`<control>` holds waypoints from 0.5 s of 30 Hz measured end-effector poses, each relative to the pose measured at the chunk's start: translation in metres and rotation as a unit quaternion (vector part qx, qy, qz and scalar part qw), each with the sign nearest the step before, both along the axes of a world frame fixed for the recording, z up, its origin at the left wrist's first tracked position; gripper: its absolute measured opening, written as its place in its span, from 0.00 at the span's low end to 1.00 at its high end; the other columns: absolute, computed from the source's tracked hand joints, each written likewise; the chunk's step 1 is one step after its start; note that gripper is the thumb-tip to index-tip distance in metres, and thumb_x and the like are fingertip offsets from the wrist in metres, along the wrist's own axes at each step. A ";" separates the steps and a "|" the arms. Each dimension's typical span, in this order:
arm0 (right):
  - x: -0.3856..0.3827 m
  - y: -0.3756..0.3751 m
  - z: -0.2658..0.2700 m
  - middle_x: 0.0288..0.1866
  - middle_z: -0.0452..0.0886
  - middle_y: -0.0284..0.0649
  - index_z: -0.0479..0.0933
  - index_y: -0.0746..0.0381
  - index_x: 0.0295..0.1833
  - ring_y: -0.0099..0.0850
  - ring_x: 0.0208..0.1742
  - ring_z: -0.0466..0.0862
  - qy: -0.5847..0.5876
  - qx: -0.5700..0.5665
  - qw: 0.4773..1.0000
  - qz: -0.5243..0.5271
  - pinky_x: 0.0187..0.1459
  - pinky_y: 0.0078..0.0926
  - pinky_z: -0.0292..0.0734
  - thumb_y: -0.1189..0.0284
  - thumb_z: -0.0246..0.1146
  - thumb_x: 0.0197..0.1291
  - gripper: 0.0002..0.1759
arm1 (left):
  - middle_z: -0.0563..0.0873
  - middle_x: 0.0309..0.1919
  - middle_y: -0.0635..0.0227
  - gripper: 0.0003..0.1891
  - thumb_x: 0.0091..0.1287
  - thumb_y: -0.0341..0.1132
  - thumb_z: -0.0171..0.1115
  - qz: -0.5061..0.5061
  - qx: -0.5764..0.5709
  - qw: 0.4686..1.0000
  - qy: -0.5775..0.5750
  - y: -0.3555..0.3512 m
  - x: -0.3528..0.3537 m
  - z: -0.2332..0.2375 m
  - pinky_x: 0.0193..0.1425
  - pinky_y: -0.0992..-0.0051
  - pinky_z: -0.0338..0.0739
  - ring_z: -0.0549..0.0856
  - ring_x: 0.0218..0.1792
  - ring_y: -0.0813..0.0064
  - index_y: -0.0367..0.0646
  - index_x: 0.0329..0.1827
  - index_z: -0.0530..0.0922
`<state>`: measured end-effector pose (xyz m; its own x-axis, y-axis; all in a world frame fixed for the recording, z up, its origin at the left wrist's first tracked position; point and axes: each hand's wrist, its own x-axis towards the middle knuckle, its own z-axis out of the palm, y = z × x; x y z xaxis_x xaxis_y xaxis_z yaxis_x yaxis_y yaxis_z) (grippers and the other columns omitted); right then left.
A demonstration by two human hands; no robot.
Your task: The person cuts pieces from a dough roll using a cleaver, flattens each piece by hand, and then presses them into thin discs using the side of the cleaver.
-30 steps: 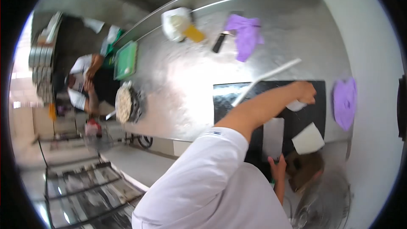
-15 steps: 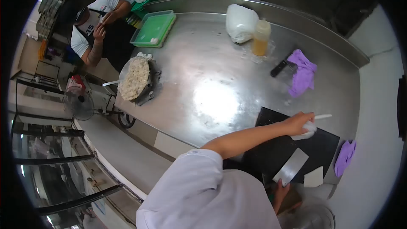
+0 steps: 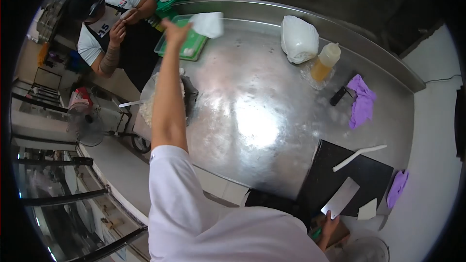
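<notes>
My left hand [image 3: 176, 35] reaches far over to the green tray [image 3: 196, 54] at the back left, its fingers spread. Right at its fingertips is a blurred white cloth-like bundle [image 3: 208, 24], overlapping the tray's corner. Low on the right, my right hand [image 3: 331, 223] grips a cleaver [image 3: 341, 197] with a broad rectangular blade, which lies over the black board [image 3: 320, 177]. Across the board's far side stretches a bent white dough rope [image 3: 358, 157], one end past the edge. A flat white square piece [image 3: 367, 209] rests at the near right corner.
My left forearm crosses a pot of white filling [image 3: 146, 111] with a spoon. Another person [image 3: 116, 29] stands beyond the tray, hands raised. On the steel table [image 3: 218, 140] are a white bag [image 3: 299, 40], an oil bottle [image 3: 325, 63], a black-handled tool [image 3: 338, 96] and purple cloths [image 3: 362, 103].
My left hand has swung from the board to the back-left tray, and the white bundle went with it. The dough rope now lies uncovered on the board. My right hand keeps the cleaver.
</notes>
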<state>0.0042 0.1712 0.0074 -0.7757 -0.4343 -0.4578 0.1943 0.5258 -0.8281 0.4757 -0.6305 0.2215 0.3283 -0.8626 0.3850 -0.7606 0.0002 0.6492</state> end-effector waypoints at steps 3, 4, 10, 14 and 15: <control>-0.013 0.037 -0.034 0.43 0.83 0.37 0.73 0.67 0.67 0.24 0.35 0.80 0.029 0.006 0.999 0.019 0.37 0.24 0.76 0.69 0.68 0.72 0.23 | 0.82 0.61 0.46 0.43 0.59 0.43 0.80 0.110 0.005 0.992 0.065 0.013 0.044 -0.032 0.63 0.62 0.80 0.85 0.58 0.53 0.33 0.71 0.66; -0.014 0.050 -0.053 0.51 0.85 0.41 0.73 0.69 0.68 0.28 0.45 0.84 0.076 -0.024 0.996 0.030 0.49 0.27 0.80 0.71 0.69 0.71 0.25 | 0.83 0.59 0.48 0.38 0.60 0.41 0.79 0.073 -0.034 0.993 0.084 0.028 0.048 -0.051 0.61 0.62 0.80 0.86 0.55 0.53 0.33 0.68 0.70; 0.023 0.023 0.021 0.54 0.85 0.46 0.75 0.72 0.66 0.36 0.52 0.84 0.044 -0.033 0.995 -0.086 0.56 0.36 0.80 0.73 0.69 0.70 0.24 | 0.84 0.56 0.56 0.23 0.65 0.30 0.71 -0.069 -0.111 0.986 0.101 0.205 -0.117 -0.169 0.58 0.62 0.80 0.85 0.54 0.62 0.37 0.62 0.75; -0.008 0.009 0.045 0.56 0.86 0.51 0.78 0.70 0.63 0.40 0.56 0.86 0.254 0.075 0.963 0.036 0.60 0.36 0.77 0.66 0.68 0.71 0.23 | 0.87 0.53 0.60 0.13 0.70 0.25 0.62 -0.308 0.078 0.922 0.220 0.346 -0.261 -0.201 0.54 0.66 0.81 0.88 0.50 0.65 0.37 0.56 0.80; -0.014 -0.005 0.067 0.54 0.87 0.54 0.78 0.69 0.62 0.42 0.55 0.87 0.279 0.088 0.953 0.078 0.57 0.36 0.78 0.67 0.67 0.71 0.21 | 0.86 0.52 0.58 0.14 0.68 0.22 0.62 -0.392 0.116 0.885 0.223 0.378 -0.291 -0.212 0.56 0.66 0.81 0.86 0.52 0.62 0.37 0.56 0.80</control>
<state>-0.0094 0.1663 0.0742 -0.8517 -0.5193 -0.0702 -0.3424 0.6528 -0.6757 0.1848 -0.2527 0.0100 -0.3306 -0.9319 0.1495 -0.2537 0.2403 0.9370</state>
